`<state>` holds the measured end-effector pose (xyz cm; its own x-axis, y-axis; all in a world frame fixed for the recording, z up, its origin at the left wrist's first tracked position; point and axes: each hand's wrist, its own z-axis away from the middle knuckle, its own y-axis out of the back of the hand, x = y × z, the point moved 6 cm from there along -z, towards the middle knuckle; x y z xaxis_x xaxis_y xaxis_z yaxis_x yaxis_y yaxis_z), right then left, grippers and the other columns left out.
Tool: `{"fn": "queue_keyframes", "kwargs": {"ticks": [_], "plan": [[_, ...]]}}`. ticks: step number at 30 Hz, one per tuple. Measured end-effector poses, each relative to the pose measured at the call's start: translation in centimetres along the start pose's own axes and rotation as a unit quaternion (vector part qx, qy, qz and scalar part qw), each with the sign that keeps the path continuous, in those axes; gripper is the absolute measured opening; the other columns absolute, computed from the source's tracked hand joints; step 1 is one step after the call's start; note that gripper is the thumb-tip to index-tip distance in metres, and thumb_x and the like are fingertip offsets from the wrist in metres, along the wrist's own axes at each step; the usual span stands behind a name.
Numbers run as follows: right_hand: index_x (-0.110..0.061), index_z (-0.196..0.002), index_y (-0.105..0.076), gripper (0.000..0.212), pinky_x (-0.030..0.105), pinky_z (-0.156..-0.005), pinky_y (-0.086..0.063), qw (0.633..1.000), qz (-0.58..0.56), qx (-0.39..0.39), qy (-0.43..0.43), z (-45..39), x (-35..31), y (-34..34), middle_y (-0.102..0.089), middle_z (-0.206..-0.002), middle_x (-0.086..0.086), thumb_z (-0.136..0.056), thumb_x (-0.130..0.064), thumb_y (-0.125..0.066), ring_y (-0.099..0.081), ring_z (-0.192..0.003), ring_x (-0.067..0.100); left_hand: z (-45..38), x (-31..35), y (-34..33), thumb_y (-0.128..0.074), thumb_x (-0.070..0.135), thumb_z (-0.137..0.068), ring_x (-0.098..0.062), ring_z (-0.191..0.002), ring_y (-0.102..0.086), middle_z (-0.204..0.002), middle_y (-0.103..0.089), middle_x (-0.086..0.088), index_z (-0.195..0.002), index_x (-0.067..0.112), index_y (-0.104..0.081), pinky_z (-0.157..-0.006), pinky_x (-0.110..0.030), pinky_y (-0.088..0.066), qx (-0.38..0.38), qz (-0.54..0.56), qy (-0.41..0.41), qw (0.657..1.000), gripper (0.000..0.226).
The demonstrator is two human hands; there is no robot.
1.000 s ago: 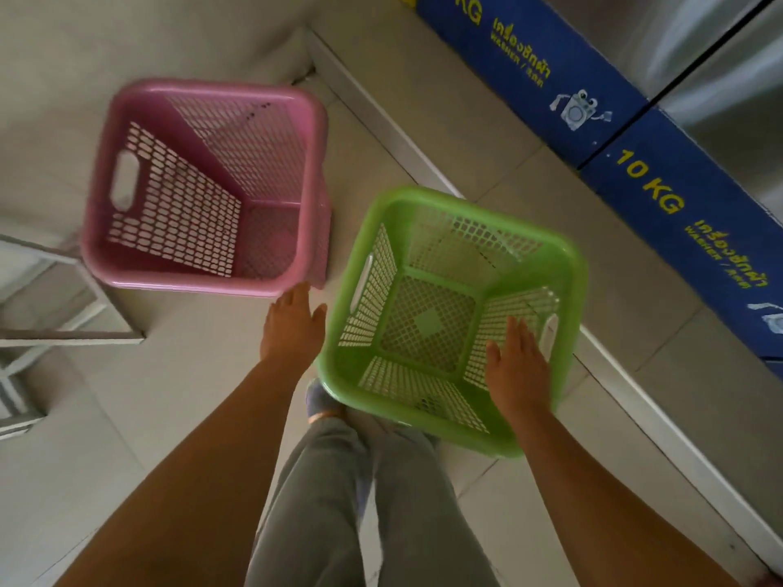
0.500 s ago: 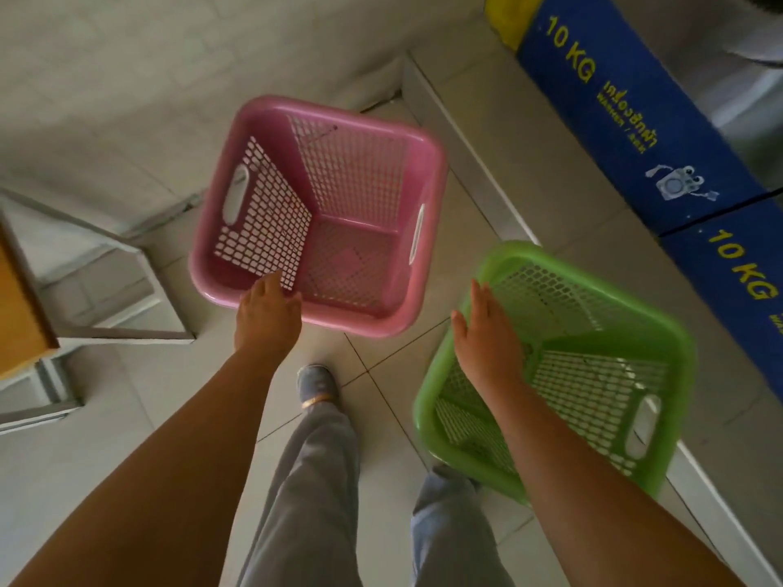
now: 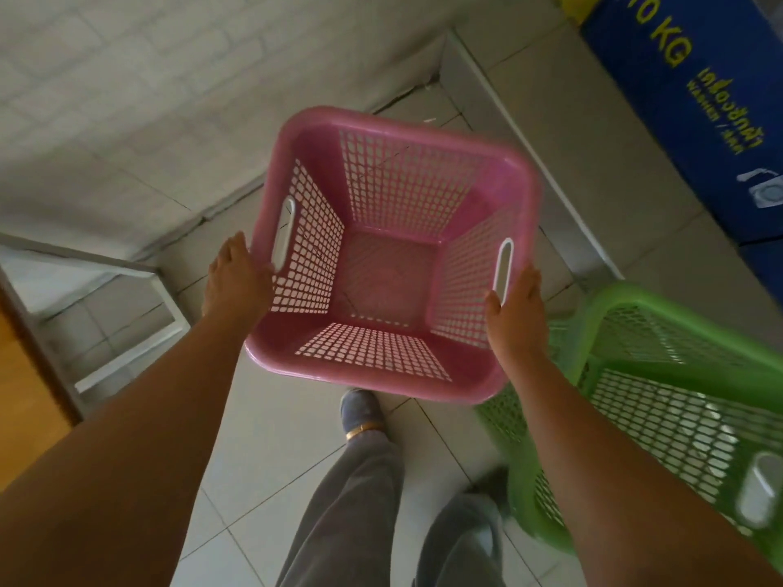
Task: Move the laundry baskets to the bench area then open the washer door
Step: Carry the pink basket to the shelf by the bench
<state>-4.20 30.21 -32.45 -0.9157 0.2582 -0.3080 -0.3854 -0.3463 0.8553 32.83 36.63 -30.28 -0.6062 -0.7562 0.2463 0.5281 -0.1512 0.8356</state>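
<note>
Pink basket [image 3: 392,264] clasped at both handle sides, left hand [image 3: 237,281] grip, right hand [image 3: 515,315] grip, green basket [image 3: 661,400] beside.

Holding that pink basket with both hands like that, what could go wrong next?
The green basket sits right beside the person's right foot, so a step that way might trip them. The pink basket, held at its side walls by the left hand and right hand, hides part of the floor ahead. The white metal frame at left could catch the basket or a leg.
</note>
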Motion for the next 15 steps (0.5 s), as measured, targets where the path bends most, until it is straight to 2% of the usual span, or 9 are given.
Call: {"fn": "queue_keyframes", "kwargs": {"ticks": [2,4,7,9,10,12,15], "plan": [[-0.011,-0.153,0.001,0.076,0.052,-0.102,-0.046,0.999,-0.014,0.017,-0.023,-0.8,0.2,-0.7,-0.008,-0.160,0.020,-0.098,-0.031,-0.048,-0.036,-0.137,0.042,-1.8,-0.5,-0.7,-0.048,0.024,-0.095,-0.042,-0.128,-0.046,-0.146,-0.040,-0.022,-0.147,0.010,-0.024,-0.099,-0.055,-0.041,-0.015,0.011,-0.002,1.000,0.058],[-0.018,-0.154,0.004,0.077,0.051,-0.097,-0.048,0.999,-0.022,0.028,-0.029,-0.8,0.6,-0.7,-0.007,-0.161,0.018,-0.098,-0.030,-0.047,-0.038,-0.136,0.042,-2.4,-0.5,-1.4,-0.050,0.022,-0.094,-0.044,-0.109,-0.057,-0.128,-0.054,-0.025,-0.138,0.006,-0.032,-0.086,-0.053,-0.048,-0.019,0.023,-0.023,0.999,0.050],[-0.029,-0.153,0.006,0.082,0.046,-0.082,-0.056,0.997,-0.050,0.038,-0.042,-0.9,1.1,-1.2,-0.015,-0.160,0.017,-0.096,-0.026,-0.052,-0.051,-0.125,0.041,-3.3,-0.8,-2.2,-0.053,0.019,-0.092,-0.040,-0.095,-0.061,-0.117,-0.059,-0.021,-0.134,0.007,-0.033,-0.080,-0.051,-0.052,-0.016,0.056,-0.020,0.998,0.047],[-0.032,-0.153,0.003,0.084,0.033,-0.062,-0.058,0.996,-0.062,0.053,-0.029,-1.0,1.2,-1.4,-0.029,-0.155,0.016,-0.094,-0.020,-0.055,-0.065,-0.104,0.033,-3.6,-1.0,-2.6,-0.052,0.020,-0.092,-0.035,-0.088,-0.060,-0.111,-0.059,-0.018,-0.129,0.008,-0.036,-0.078,-0.050,-0.053,-0.012,0.081,-0.015,0.996,0.042],[-0.031,-0.153,0.001,0.084,0.023,-0.054,-0.051,0.996,-0.067,0.057,-0.027,-1.1,1.3,-1.4,-0.037,-0.150,0.014,-0.093,-0.018,-0.056,-0.066,-0.094,0.025,-3.7,-1.2,-2.7,-0.052,0.021,-0.093,-0.035,-0.086,-0.061,-0.109,-0.060,-0.017,-0.126,0.009,-0.037,-0.079,-0.051,-0.054,-0.007,0.090,-0.015,0.996,0.038],[-0.031,-0.154,-0.002,0.083,0.014,-0.054,-0.042,0.995,-0.077,0.058,-0.035,-0.8,1.5,-1.3,-0.045,-0.144,0.011,-0.093,-0.015,-0.057,-0.063,-0.086,0.015,-3.5,-1.5,-2.7,-0.049,0.021,-0.093,-0.036,-0.086,-0.062,-0.104,-0.060,-0.014,-0.120,0.010,-0.040,-0.078,-0.054,-0.054,0.004,0.101,-0.015,0.995,0.031],[-0.032,-0.153,-0.006,0.081,0.023,-0.063,-0.052,0.992,-0.090,0.080,-0.029,0.7,1.2,-0.5,-0.049,-0.140,0.008,-0.092,-0.013,-0.057,-0.066,-0.090,0.020,-2.1,-2.6,-2.4,-0.047,0.020,-0.095,-0.032,-0.082,-0.061,-0.100,-0.058,-0.010,-0.120,0.011,-0.042,-0.069,-0.045,-0.052,0.028,0.110,-0.006,0.993,0.027]]}}
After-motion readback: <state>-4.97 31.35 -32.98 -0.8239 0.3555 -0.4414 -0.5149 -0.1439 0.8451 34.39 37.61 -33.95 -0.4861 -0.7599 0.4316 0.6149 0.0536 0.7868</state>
